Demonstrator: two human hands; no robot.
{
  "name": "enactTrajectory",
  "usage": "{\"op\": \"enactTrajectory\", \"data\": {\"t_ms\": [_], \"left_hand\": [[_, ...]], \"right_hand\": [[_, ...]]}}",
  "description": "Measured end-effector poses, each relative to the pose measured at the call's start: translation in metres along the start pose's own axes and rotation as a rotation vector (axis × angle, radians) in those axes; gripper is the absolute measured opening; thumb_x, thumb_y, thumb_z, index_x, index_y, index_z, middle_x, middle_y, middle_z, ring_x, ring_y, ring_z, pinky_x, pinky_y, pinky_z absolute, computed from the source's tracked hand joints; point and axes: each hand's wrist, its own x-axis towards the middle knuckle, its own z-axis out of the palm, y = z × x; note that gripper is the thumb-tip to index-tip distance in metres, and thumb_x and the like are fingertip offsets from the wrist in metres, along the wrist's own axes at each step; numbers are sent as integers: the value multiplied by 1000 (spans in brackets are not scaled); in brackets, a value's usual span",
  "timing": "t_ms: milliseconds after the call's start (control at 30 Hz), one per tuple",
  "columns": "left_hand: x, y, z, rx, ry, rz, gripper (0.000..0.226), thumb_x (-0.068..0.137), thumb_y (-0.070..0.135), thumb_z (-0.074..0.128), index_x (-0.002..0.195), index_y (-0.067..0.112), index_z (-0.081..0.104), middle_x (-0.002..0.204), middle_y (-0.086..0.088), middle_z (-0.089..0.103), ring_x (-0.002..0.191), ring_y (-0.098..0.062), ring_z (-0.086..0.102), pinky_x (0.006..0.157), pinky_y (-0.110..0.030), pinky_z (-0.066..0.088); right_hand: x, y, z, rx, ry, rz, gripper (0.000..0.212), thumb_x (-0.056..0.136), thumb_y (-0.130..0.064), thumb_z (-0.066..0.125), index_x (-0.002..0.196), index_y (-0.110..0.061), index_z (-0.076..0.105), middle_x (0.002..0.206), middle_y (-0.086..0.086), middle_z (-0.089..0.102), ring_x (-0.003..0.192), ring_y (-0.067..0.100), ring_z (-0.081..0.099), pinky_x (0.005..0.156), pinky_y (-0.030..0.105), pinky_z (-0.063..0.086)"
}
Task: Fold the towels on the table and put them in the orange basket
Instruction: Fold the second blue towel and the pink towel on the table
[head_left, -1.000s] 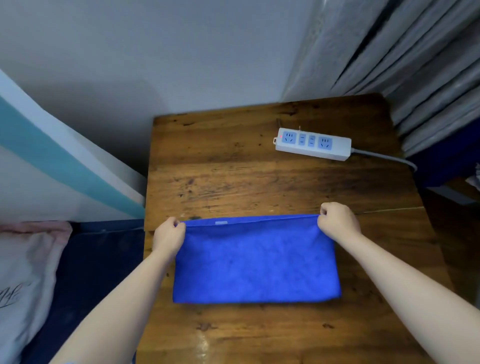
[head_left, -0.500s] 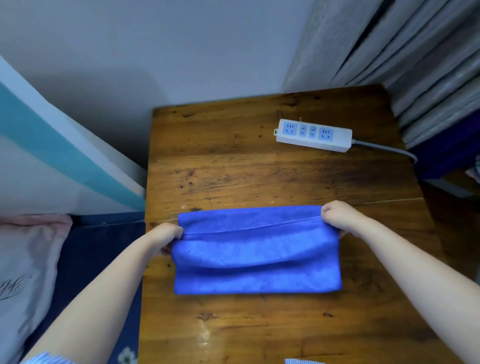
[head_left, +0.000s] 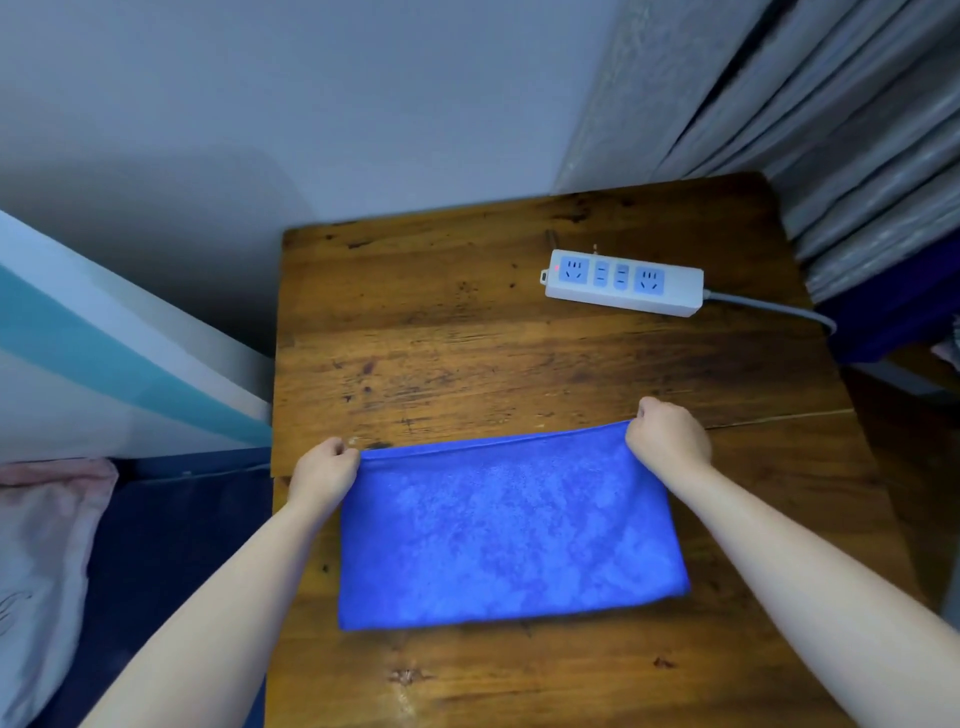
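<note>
While both hands (head_left: 323, 468) (head_left: 667, 435) pinch its far corners, the plush blue towel (head_left: 506, 530) lies rectangular on grainy wood.

Power strip (head_left: 622, 283) behind towel (head_left: 509, 530)

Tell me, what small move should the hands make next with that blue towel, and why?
Probably bring one short end across to the other. The blue towel lies flat on the table as a long rectangle, the left hand and right hand pinching its far corners. It looks too long for a basket; none is in view.
</note>
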Motion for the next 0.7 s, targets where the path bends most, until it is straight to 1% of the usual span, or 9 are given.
{"op": "enactTrajectory", "data": {"t_ms": [67, 133, 200, 267, 300, 433, 533, 633, 700], "left_hand": [[1, 0, 4, 4, 13, 0, 33, 95, 12, 36, 62, 15, 39, 75, -5, 46, 75, -22, 41, 59, -30, 28], [2, 0, 7, 10, 31, -11, 29, 97, 16, 34, 70, 13, 44, 88, -8, 48, 84, -24, 42, 71, -29, 31], [5, 1, 10, 7, 40, -4, 26, 96, 15, 33, 72, 11, 43, 84, -9, 49, 82, -25, 43, 69, -30, 30], [7, 3, 13, 13, 38, 17, 30, 94, 12, 32, 64, 15, 33, 70, -7, 44, 76, -26, 41, 60, -31, 26], [7, 3, 14, 19, 38, 20, 32, 94, 11, 31, 62, 16, 30, 67, -7, 42, 75, -26, 41, 59, -32, 25], [8, 7, 16, 40, 48, -1, 29, 95, 13, 30, 66, 15, 33, 81, -14, 48, 78, -29, 44, 65, -31, 30], [9, 10, 16, 113, 50, -36, 13, 95, 17, 32, 90, 8, 41, 91, -18, 54, 82, -31, 48, 67, -32, 34], [6, 9, 15, 149, 81, -62, 25, 95, 20, 37, 112, 2, 40, 107, -25, 57, 95, -38, 54, 72, -36, 38], [-1, 5, 14, 90, 112, -68, 33, 96, 21, 40, 120, -1, 38, 114, -26, 57, 103, -40, 54, 78, -39, 41]], "right_hand": [[2, -4, 4, -28, 14, 29, 26, 90, -5, 35, 105, -2, 55, 109, 17, 62, 98, 34, 58, 65, 29, 37], [3, -6, 6, -56, 33, 52, 29, 90, -4, 35, 111, -2, 54, 111, 17, 63, 100, 34, 59, 66, 30, 39], [4, -6, 8, -69, 39, 78, 31, 90, -4, 34, 114, -3, 53, 112, 18, 63, 102, 34, 58, 68, 30, 39], [5, -4, 10, -67, 44, 99, 32, 90, -4, 34, 116, -3, 53, 112, 18, 63, 105, 34, 57, 68, 29, 38], [5, -3, 11, -65, 49, 106, 33, 90, -4, 35, 117, -3, 53, 113, 18, 63, 107, 34, 57, 69, 29, 38], [7, -7, 13, -69, 58, 120, 33, 90, -4, 35, 117, -2, 53, 112, 18, 64, 106, 34, 57, 70, 30, 41], [8, -10, 12, -84, 46, 142, 32, 89, -5, 36, 119, -2, 49, 114, 19, 62, 110, 35, 55, 81, 35, 46], [5, -13, 11, -67, 43, 164, 31, 90, -7, 37, 120, -2, 45, 118, 19, 60, 115, 35, 51, 88, 37, 43], [0, -12, 10, -47, 60, 175, 31, 91, -9, 37, 120, 0, 43, 121, 21, 58, 118, 36, 49, 91, 38, 40]]}}
